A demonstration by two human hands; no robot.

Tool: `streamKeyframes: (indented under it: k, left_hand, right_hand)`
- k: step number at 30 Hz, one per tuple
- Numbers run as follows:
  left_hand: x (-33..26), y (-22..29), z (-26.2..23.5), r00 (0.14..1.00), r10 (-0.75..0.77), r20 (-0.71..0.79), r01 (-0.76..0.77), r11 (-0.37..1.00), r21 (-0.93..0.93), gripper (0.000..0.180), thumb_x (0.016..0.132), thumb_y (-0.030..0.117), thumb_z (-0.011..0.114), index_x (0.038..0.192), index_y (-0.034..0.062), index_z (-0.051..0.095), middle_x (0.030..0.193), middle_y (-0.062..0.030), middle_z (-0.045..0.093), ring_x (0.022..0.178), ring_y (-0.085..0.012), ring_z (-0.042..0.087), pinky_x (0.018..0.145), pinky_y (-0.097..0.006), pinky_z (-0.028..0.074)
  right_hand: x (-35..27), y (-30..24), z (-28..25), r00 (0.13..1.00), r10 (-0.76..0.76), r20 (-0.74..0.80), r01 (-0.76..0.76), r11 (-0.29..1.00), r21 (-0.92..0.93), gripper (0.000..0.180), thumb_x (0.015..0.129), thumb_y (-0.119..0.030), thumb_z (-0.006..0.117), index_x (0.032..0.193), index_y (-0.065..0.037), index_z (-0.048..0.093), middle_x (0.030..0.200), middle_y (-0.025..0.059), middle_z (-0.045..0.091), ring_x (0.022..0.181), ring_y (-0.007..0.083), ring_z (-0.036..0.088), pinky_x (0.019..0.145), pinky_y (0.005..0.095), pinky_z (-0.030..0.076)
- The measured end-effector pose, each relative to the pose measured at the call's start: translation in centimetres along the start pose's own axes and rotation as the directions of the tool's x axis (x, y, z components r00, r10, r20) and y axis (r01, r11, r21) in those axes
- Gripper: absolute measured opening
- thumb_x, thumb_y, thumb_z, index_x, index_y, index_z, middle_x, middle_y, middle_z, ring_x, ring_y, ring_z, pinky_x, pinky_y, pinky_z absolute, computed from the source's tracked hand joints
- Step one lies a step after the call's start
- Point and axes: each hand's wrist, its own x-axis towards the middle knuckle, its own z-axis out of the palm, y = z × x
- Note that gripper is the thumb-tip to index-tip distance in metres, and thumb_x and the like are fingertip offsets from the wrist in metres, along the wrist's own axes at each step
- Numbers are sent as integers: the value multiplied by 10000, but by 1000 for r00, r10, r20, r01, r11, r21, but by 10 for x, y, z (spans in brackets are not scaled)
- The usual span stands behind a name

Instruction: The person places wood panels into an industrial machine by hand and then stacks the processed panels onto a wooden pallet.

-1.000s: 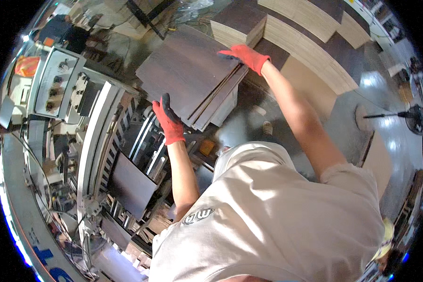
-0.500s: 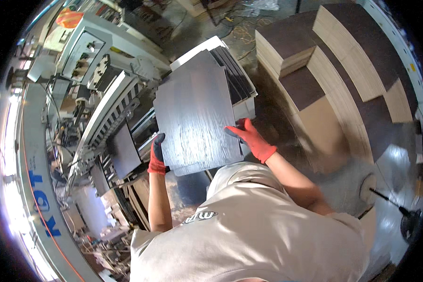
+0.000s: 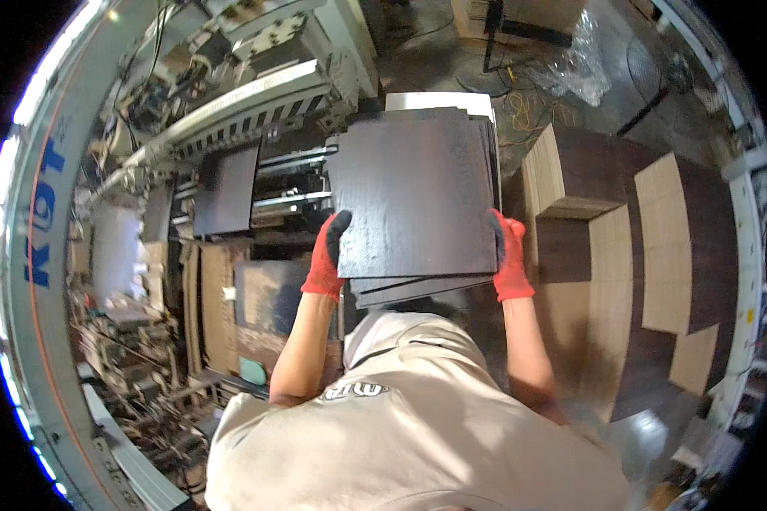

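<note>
two gloved hands clamp one stack: left hand (image 3: pixel 326 255) and right hand (image 3: pixel 510 257) each gripping an opposite side edge of the dark panels (image 3: pixel 413 200), fingers wrapped under. half a second back the stack sat tilted near the chest; now it is squared, level, held out over the machine bed (image 3: pixel 256 102). single panel (image 3: pixel 226 189) lies left; veneered stacks (image 3: pixel 648 255) right.

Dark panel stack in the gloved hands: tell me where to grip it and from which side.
Grip the dark panel stack at its two side edges near the lower corners, coming in from left and right. It is wide, flat and thin, and the sheets fan out along the near edge, so the left hand and right hand clamping opposite edges would likely keep them together.
</note>
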Motion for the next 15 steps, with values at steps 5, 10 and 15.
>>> streamKeyframes:
  k: [5,10,15]
  left_hand:
    - [36,-41,-3,962,151,-229,-110,977,181,655,873,242,621,1423,63,314,1190,-91,530,1025,-188,528,887,-305,429]
    - [44,19,49,657,739,150,-380,152,912,761,717,173,697,1381,43,348,1399,-187,350,1334,-355,243,1085,-466,236]
    - [177,96,106,622,300,723,-758,0,652,639,825,347,696,1301,-17,473,1305,-164,530,1238,-235,477,1035,-319,362]
  right_hand:
    - [-39,-9,-32,994,101,31,-104,881,461,460,957,-320,487,1361,-112,417,1286,59,475,1219,227,430,1027,395,360]
    - [-94,-1,-1,922,304,240,-379,577,724,317,937,-461,509,1090,-187,555,1061,41,575,1121,265,509,995,574,382]
    - [-105,-3,60,741,304,598,-631,620,466,222,959,-365,501,1037,-180,594,1026,67,564,1192,284,475,1070,592,307]
